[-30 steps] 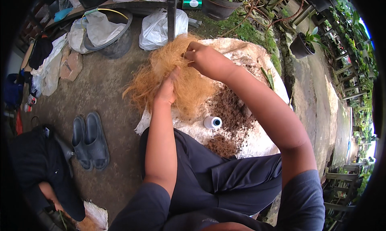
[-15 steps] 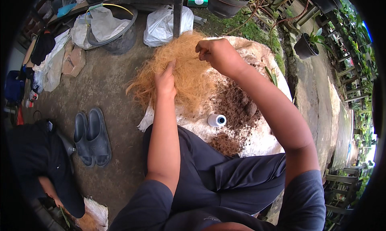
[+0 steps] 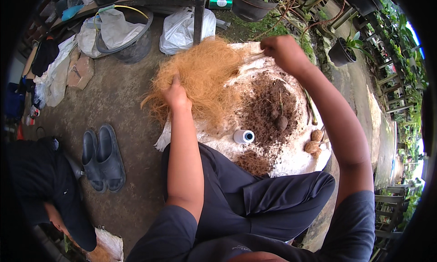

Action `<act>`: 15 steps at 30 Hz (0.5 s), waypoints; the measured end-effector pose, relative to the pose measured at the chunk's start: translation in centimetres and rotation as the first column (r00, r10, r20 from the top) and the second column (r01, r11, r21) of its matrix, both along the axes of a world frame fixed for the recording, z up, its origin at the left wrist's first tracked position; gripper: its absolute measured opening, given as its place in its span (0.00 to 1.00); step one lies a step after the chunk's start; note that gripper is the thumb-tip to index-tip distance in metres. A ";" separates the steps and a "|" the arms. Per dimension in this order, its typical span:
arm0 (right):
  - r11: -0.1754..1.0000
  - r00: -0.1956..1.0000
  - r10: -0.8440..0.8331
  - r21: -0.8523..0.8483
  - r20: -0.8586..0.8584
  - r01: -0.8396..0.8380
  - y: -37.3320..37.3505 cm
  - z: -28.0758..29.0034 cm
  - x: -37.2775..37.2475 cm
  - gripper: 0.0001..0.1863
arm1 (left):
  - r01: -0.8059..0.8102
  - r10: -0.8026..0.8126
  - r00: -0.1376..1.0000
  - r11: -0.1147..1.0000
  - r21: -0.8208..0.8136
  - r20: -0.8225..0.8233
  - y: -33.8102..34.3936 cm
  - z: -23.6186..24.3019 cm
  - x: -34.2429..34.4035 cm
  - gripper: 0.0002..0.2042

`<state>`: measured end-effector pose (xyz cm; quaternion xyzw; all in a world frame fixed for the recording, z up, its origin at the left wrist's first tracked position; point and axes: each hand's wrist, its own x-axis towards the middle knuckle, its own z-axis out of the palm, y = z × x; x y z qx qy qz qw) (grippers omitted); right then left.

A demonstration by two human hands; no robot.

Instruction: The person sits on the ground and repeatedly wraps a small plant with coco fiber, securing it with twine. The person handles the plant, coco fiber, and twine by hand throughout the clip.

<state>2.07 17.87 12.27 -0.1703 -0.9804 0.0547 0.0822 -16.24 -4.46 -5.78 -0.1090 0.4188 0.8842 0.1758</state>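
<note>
A fluffy heap of golden-brown coconut fibre (image 3: 200, 70) lies on the far left part of a white woven sack (image 3: 296, 166). My left hand (image 3: 176, 97) grips its near side, thumb on top and fingers hidden under the strands. To the right of the heap, my right hand (image 3: 287, 54) is raised and closed, with thin fibre strands stretching from it back toward the heap. A white thread spool (image 3: 244, 136) sits on the sack between my legs and the dark crumbly soil (image 3: 264, 102). On that soil rests a round brown ball (image 3: 281, 122) with a stem.
Small brown balls (image 3: 313, 146) and a long green leaf (image 3: 311, 107) lie at the sack's right side. Grey slides (image 3: 104, 157) stand on the floor at left, near another person (image 3: 50, 184). A dark bucket (image 3: 132, 48), a white plastic bag (image 3: 186, 29) and potted plants (image 3: 341, 52) stand farther off.
My right hand has moved right, away from the fibre heap, drawing out strands. My left hand has shifted slightly left and nearer. The brown balls at the right have come into sight.
</note>
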 end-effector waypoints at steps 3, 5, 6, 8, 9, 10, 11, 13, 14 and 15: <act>0.986 0.984 -0.154 0.043 -0.088 0.159 2.4 1.5 1.9 0.07 | 0.013 -0.020 0.997 0.997 0.078 0.080 -0.5 1.4 0.1 0.17; 0.970 0.967 -0.238 0.032 -0.086 0.241 2.5 1.7 2.1 0.07 | 0.031 -0.043 0.995 0.991 0.127 0.088 -0.7 1.2 -0.1 0.17; 0.967 0.963 -0.251 0.011 -0.097 0.253 2.4 1.2 2.3 0.08 | 0.047 -0.061 0.994 0.987 0.151 0.090 -0.6 1.3 -0.1 0.18; 0.969 0.961 -0.246 -0.008 -0.125 0.247 2.1 0.1 1.9 0.08 | 0.094 -0.110 0.990 0.979 0.179 0.083 -0.8 1.4 0.0 0.18; 0.982 0.969 -0.187 -0.001 -0.160 0.189 1.8 -0.7 1.5 0.11 | 0.121 -0.138 0.987 0.974 0.192 0.079 -0.8 1.5 0.1 0.18; 0.973 0.961 -0.219 -0.110 -0.170 0.202 1.2 -1.6 0.8 0.13 | 0.131 -0.144 0.987 0.977 0.166 0.065 -0.6 1.6 0.2 0.18; 0.953 0.952 -0.250 -0.217 -0.178 0.210 0.7 -2.5 -0.1 0.16 | 0.141 -0.149 0.987 0.980 0.141 0.052 -0.4 1.7 0.4 0.19; 0.997 0.986 -0.041 0.051 -0.160 0.050 -0.8 -4.9 -1.7 0.22 | 0.165 -0.170 0.984 0.983 0.082 0.049 -0.4 2.2 0.6 0.20; 0.993 0.993 -0.115 0.013 -0.012 0.115 -1.7 -5.6 -2.3 0.22 | 0.182 -0.185 0.981 0.982 0.052 0.061 -0.4 2.6 0.8 0.20; 0.994 0.992 -0.100 -0.044 -0.074 0.097 -1.9 -6.5 -3.1 0.22 | 0.202 -0.203 0.976 0.979 0.025 0.073 -0.5 2.9 1.0 0.21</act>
